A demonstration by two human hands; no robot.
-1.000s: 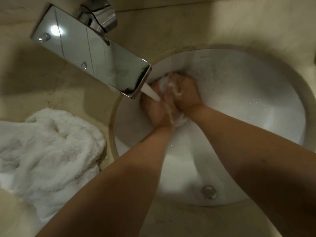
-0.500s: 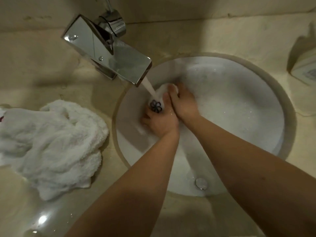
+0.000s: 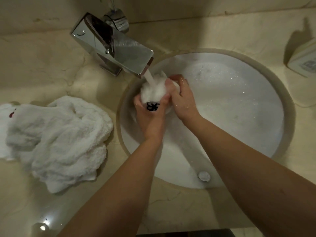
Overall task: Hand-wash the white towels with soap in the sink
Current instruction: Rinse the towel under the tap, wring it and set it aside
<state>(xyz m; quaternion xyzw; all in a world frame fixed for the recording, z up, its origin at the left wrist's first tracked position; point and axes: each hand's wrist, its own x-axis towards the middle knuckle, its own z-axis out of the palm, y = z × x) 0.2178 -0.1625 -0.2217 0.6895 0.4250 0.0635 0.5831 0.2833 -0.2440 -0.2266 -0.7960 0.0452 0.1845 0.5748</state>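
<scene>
A small white towel (image 3: 154, 92) with a black emblem is bunched up under the stream of water from the chrome faucet (image 3: 118, 53). My left hand (image 3: 150, 117) grips it from below and my right hand (image 3: 182, 100) grips its right side. Both hands are inside the round white sink (image 3: 230, 103), near its back left wall. A pile of white towels (image 3: 56, 141) lies on the beige counter left of the sink.
The drain plug (image 3: 203, 176) sits at the near side of the basin. A white box-like object (image 3: 303, 60) stands on the counter at the far right. The faucet's lever (image 3: 117, 19) rises behind the spout.
The towel has come up between my hands, so more of it and its black emblem show under the water. The view has shifted, bringing the counter's right side into sight.
</scene>
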